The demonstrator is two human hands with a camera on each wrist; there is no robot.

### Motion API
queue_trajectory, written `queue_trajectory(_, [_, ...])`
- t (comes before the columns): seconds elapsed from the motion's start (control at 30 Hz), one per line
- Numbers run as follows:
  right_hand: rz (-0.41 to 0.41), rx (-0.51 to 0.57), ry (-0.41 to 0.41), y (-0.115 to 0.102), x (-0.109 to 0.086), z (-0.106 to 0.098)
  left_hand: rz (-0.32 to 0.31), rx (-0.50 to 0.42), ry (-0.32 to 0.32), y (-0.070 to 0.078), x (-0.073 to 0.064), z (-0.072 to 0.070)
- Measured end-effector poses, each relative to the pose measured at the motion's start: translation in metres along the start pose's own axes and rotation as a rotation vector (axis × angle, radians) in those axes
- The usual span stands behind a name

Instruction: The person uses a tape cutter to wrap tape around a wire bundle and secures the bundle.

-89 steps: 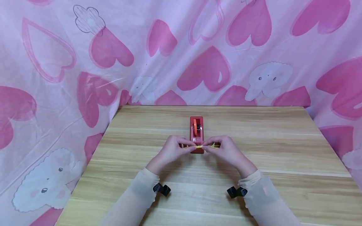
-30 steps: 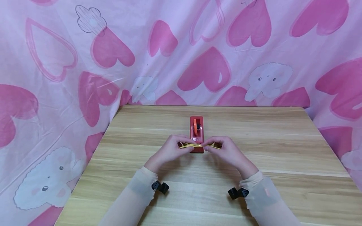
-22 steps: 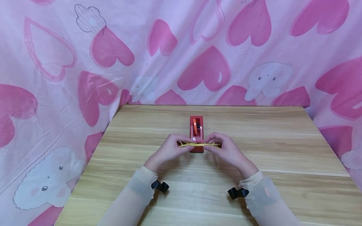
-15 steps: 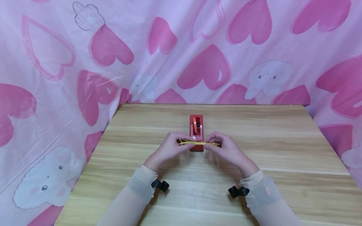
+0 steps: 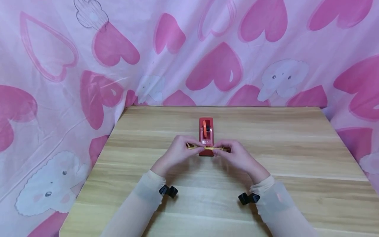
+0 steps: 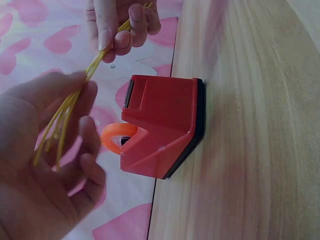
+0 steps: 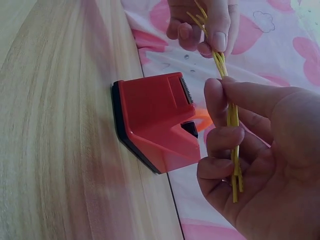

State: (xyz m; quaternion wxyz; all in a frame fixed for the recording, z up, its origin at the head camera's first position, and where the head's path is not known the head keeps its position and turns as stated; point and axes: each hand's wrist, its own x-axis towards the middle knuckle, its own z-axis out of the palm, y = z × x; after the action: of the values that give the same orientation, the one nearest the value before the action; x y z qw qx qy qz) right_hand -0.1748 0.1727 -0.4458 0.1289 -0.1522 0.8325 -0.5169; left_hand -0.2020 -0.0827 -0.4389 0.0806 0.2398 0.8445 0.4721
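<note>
A bundle of thin yellow strands (image 5: 209, 148) is held level between both hands, above the front part of a red tape dispenser (image 5: 210, 152). My left hand (image 5: 179, 151) pinches it between thumb and index finger. On the other side, my right hand (image 5: 237, 155) pinches it the same way, with a short stretch of strands showing between the fingertips. Loose strand ends (image 6: 59, 135) fan out over the left palm in the left wrist view. In the right wrist view, other ends (image 7: 236, 182) lie along the right palm. The dispenser stands apart from the hands and carries an orange roll (image 5: 204, 129).
The dispenser's toothed cutting edge (image 7: 186, 89) sits near the fingers in the right wrist view. All this is above a wooden table (image 5: 296, 141). A pink cloth with hearts (image 5: 165, 75) hangs behind and along the sides. Each wrist wears a small black camera (image 5: 168, 191).
Half a second ago, the fingertips were slightly farther apart on the strands; now they pinch closer together. The head view has tilted slightly down. The dispenser stays in place.
</note>
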Motion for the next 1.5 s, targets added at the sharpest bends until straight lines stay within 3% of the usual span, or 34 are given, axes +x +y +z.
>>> queue_trajectory(0.2, [-0.024,-0.070,0.041,-0.004,0.005,-0.004,-0.141,-0.057,-0.030,0.001,0.014,-0.007])
queue_trajectory(0.37, [0.015,-0.076,0.064,-0.006,0.007,-0.007,-0.202,-0.120,-0.126,0.000,0.024,-0.013])
queue_trajectory(0.5, [0.034,-0.084,0.074,-0.008,0.008,-0.007,-0.217,-0.156,-0.166,-0.002,0.025,-0.014])
queue_trajectory(0.8, [0.003,-0.109,0.104,-0.009,0.006,-0.006,-0.222,-0.230,-0.167,-0.006,0.023,-0.008])
queue_trajectory(0.93, [0.005,-0.117,0.104,-0.009,0.005,-0.005,-0.238,-0.231,-0.149,-0.006,0.021,-0.006])
queue_trajectory(1.5, [0.107,-0.081,0.033,-0.004,0.003,-0.006,-0.191,-0.159,-0.050,-0.007,0.010,0.003])
